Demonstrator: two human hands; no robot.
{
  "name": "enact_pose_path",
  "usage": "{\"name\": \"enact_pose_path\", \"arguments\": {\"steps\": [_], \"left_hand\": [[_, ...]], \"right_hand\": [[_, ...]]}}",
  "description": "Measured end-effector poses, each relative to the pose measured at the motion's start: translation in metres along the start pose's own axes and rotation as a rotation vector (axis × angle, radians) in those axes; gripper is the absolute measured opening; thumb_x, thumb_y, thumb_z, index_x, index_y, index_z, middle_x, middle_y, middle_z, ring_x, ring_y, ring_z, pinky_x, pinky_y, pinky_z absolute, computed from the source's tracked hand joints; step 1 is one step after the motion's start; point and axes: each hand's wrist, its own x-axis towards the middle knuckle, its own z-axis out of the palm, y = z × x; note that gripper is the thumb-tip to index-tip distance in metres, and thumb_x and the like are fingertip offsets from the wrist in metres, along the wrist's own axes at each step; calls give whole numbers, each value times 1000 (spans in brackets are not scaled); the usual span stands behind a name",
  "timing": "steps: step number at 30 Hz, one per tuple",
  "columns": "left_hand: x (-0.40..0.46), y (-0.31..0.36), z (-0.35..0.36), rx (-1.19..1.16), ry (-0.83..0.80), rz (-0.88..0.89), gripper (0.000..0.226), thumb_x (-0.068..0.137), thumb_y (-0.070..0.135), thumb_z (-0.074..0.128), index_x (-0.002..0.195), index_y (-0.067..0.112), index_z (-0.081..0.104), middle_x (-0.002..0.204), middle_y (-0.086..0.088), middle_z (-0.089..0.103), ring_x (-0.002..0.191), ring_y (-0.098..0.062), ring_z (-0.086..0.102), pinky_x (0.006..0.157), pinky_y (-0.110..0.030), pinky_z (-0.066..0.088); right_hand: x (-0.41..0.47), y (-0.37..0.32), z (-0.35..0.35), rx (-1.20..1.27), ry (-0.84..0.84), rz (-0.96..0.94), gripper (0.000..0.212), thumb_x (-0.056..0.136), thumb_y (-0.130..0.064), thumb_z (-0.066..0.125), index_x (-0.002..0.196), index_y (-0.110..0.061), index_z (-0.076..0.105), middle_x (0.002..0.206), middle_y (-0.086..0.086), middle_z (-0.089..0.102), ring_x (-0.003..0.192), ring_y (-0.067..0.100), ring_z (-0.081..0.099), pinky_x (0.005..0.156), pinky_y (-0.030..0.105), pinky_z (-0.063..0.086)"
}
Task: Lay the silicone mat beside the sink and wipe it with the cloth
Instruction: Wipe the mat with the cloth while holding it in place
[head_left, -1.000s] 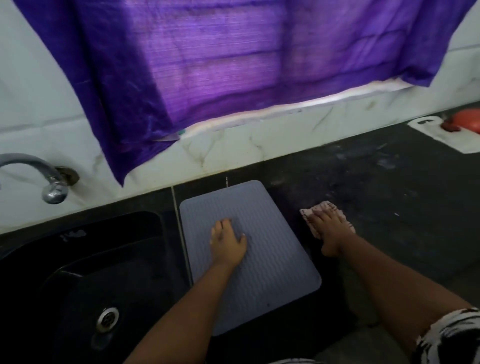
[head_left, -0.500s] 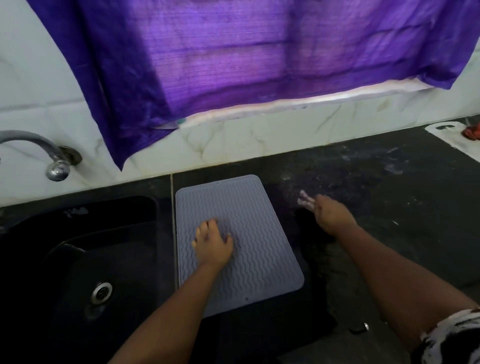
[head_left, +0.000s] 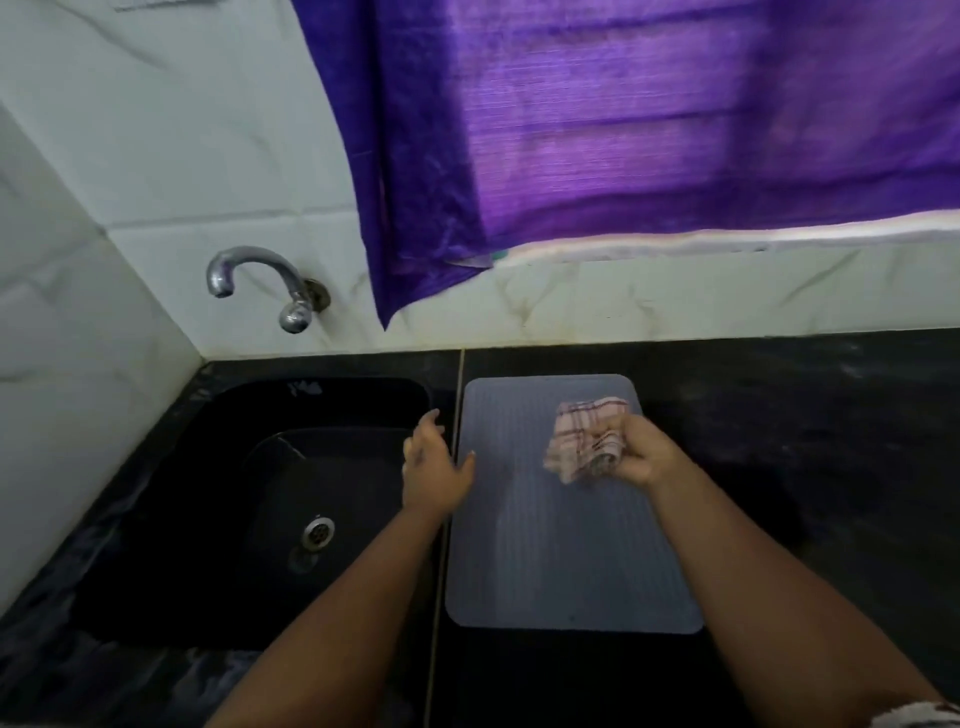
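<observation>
A grey silicone mat (head_left: 566, 545) lies flat on the black counter, right beside the black sink (head_left: 249, 499). My right hand (head_left: 644, 452) grips a bunched pink-and-white checked cloth (head_left: 584, 439) over the mat's upper right part. Whether the cloth touches the mat I cannot tell. My left hand (head_left: 436, 467) is at the mat's left edge, fingers apart, its thumb over the mat and its fingers over the sink rim; it holds nothing.
A chrome tap (head_left: 260, 280) sticks out of the white tiled wall above the sink. A purple curtain (head_left: 649, 130) hangs over the window behind the counter. The black counter (head_left: 805, 441) stretches to the right of the mat. A white wall closes the left side.
My right hand picked the cloth up from the counter and carried it left over the mat. My left hand slid off the mat's middle to its left edge. The camera view shifted left.
</observation>
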Motion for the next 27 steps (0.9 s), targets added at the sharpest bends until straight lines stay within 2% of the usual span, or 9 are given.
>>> {"name": "enact_pose_path", "arguments": {"steps": [4,7,11,13,16,20,22,24,27], "left_hand": [[46,-28,-19,74,-77,42,45,89,27,62,130,17,48,114,0,60,114,-22,50,89,-34,45],[88,-35,-21,78,-158,70,68,93,19,55,152,24,22,100,4,66,103,-18,56,89,-35,48],[153,-22,-5,26,-138,81,78,92,10,50,154,13,2,110,3,70,114,-20,56,97,-36,45],[181,-15,9,-4,-180,103,81,90,5,49,153,8,-3,118,4,69,126,-21,47,103,-41,40],[205,-21,31,167,-316,126,87,87,12,57,152,2,1,140,-7,53,132,-30,37,103,-45,32],[209,-49,47,395,-382,185,79,89,26,57,153,6,15,152,-7,38,130,-28,36,102,-45,29],[210,-60,50,450,-342,247,73,89,24,53,152,7,19,153,-1,38,130,-25,35,100,-44,29],[211,-63,50,444,-341,241,81,91,26,52,154,9,3,143,1,51,128,-25,37,97,-43,29],[217,-62,50,495,-363,249,80,96,40,45,154,14,-3,144,-9,48,124,-26,39,94,-40,28]], "right_hand": [[23,-1,47,-317,113,32,27,97,-13,50,117,2,58,96,17,71,86,29,69,67,43,58],[48,-10,81,-687,242,-209,29,97,-27,50,119,-12,59,83,0,67,73,16,65,60,29,53],[102,-18,113,-1019,308,-643,43,96,-6,46,137,-19,51,129,8,61,112,20,58,98,26,43],[139,-14,124,-1306,377,-720,57,91,-1,44,143,-23,42,142,11,50,127,26,47,111,38,35],[187,10,135,-1787,403,-492,61,93,-16,46,148,-33,25,155,8,32,144,33,23,116,57,19],[213,55,133,-1879,380,-335,76,91,-10,50,151,-35,11,163,-2,11,150,31,3,112,68,1],[213,53,132,-1882,384,-372,71,93,-10,47,152,-33,14,163,-2,12,150,29,5,114,66,5],[203,45,135,-1889,330,-332,62,96,-16,44,152,-30,20,161,3,18,149,29,12,117,60,12],[168,48,146,-1754,257,-213,44,99,-27,39,142,-19,41,151,13,37,144,32,24,120,49,18]]}}
